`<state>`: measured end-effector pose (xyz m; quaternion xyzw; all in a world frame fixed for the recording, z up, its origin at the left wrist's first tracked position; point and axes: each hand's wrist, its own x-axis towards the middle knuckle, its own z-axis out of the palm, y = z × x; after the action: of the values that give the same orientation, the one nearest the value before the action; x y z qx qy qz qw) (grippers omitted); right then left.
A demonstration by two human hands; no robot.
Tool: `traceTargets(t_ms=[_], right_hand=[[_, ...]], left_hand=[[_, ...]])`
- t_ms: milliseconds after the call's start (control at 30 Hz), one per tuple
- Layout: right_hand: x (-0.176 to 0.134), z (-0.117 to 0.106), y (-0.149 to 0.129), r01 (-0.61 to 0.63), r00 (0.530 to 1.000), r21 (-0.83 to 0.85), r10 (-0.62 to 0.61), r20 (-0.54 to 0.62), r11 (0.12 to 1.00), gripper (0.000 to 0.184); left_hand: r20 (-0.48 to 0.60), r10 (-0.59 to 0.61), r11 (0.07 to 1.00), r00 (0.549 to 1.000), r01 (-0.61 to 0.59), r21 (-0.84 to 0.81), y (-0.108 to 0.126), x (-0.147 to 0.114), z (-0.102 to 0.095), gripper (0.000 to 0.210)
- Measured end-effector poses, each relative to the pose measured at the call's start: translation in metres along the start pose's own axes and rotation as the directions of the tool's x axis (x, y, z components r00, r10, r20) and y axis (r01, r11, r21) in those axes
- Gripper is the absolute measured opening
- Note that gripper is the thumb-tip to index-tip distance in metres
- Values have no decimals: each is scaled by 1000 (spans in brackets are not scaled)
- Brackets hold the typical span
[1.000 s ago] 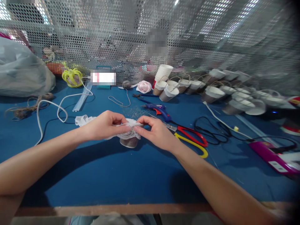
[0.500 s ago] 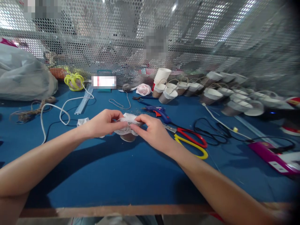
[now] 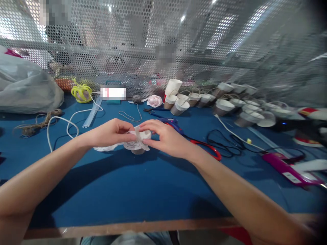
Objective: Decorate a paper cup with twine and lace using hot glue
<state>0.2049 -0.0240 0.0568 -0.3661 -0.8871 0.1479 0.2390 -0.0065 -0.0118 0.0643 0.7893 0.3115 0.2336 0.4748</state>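
Between my hands stands a small cup (image 3: pixel 138 151) with a brownish lower part. White lace ribbon (image 3: pixel 133 145) covers its upper side, and a loose tail of it trails left across the table. My left hand (image 3: pixel 113 132) is closed, thumb and fingers pinching the lace at the cup's left edge. From the other side, my right hand (image 3: pixel 163 137) pinches the white lace near the rim, its fingers partly bent. Just beyond the right hand lies a blue glue gun (image 3: pixel 172 123), partly hidden. Red-handled scissors (image 3: pixel 214 153) show behind the right forearm.
Several small cup baskets (image 3: pixel 224 106) with handles line the back right. A pink ribbon roll (image 3: pixel 154 100), grey yarn ball (image 3: pixel 137 99), clear glue sticks (image 3: pixel 92 114) and a white cable (image 3: pixel 70 119) lie further back. A purple power strip (image 3: pixel 283 170) is at right, a plastic bag (image 3: pixel 28 85) at left.
My right hand has shifted on the cup, and the lace between the hands now stands raised. The loose lace tail has moved nearer. The right hand and forearm now cover more of the scissors.
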Motion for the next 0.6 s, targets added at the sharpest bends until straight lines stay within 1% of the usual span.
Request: traceTargets(t_ms=[67, 133, 200, 267, 367, 433, 467, 533, 600], right_hand=[[-2, -1, 0, -14, 1000, 78, 15, -9, 997, 22], [-3, -1, -1, -45, 999, 147, 46, -6, 988, 19], [-4, -1, -2, -73, 997, 171, 73, 4, 983, 18], [-5, -2, -4, -72, 997, 174, 70, 14, 982, 20], [-5, -2, -8, -13, 999, 210, 6, 32, 978, 20], [-2, -2, -9, 6, 999, 240, -15, 38, 971, 12], [1, -3, -9, -4, 999, 248, -5, 36, 969, 8], [9, -4, -5, -54, 998, 245, 58, -6, 968, 7], [18, -7, 0, -125, 980, 222, 156, -127, 967, 8]], left_hand=[[7, 0, 999, 1000, 1, -48, 6, -3, -4, 15], [-7, 4, 994, 1000, -5, -113, 12, -7, -9, 13], [-32, 12, 981, 999, -18, -192, 15, -10, -12, 12], [-64, 11, 959, 998, -29, -281, 16, -12, -13, 12], [-142, 3, 903, 990, -64, -425, 16, -12, -11, 14], [-209, 1, 867, 978, -105, -488, 17, -12, -10, 17], [-249, -1, 854, 969, -129, -504, 17, -13, -9, 19], [-340, -7, 834, 941, -182, -520, 20, -13, -10, 20], [-420, -12, 814, 908, -235, -531, 23, -14, -11, 19]])
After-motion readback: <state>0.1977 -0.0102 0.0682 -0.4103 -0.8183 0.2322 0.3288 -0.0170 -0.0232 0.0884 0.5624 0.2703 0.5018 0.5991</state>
